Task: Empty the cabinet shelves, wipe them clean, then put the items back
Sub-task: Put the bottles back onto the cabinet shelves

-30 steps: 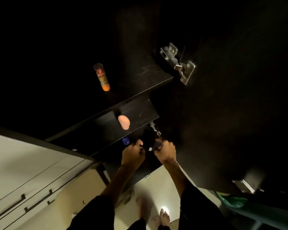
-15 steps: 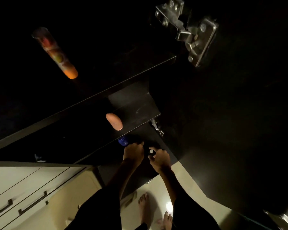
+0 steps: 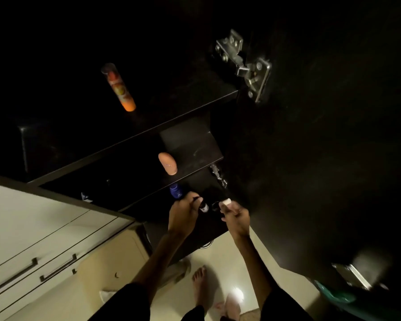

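Dark cabinet [image 3: 195, 105], door swung open to the right, three shelves visible stepping down toward the floor.

Top shelf: tall orange spray can [image 3: 118, 86], upright, alone, well left of the upper hinge [image 3: 243, 63].

Middle shelf [image 3: 195, 156]: rounded peach-coloured bottle [image 3: 167, 163] near the front edge, standing on its own.

Lowest shelf: blue bottle [image 3: 176, 191] just under the middle shelf's front edge, touching or just behind the left hand's knuckles; can't tell which.

Left hand [image 3: 183, 214]: fingers curled around a small dark bottle [image 3: 203, 206] with a pale label, gripped at the lower shelf's front. Too dim to read the label.

Right hand [image 3: 235, 216]: fingers curled, pinching a small white-tipped item [image 3: 226, 202] between thumb and fingertips. Can't tell what it is. A small dark round thing [image 3: 215, 205] sits between the two hands; too dark to identify.

Hands are near each other, not touching.

Around: cream drawer unit [image 3: 33, 251] with two bar handles left of the cabinet, pale tiled floor [image 3: 218, 251] below, person's bare foot [image 3: 200, 290] on it. Lower door hinge [image 3: 352, 275] at bottom right, with something teal [image 3: 333, 295] beneath it.
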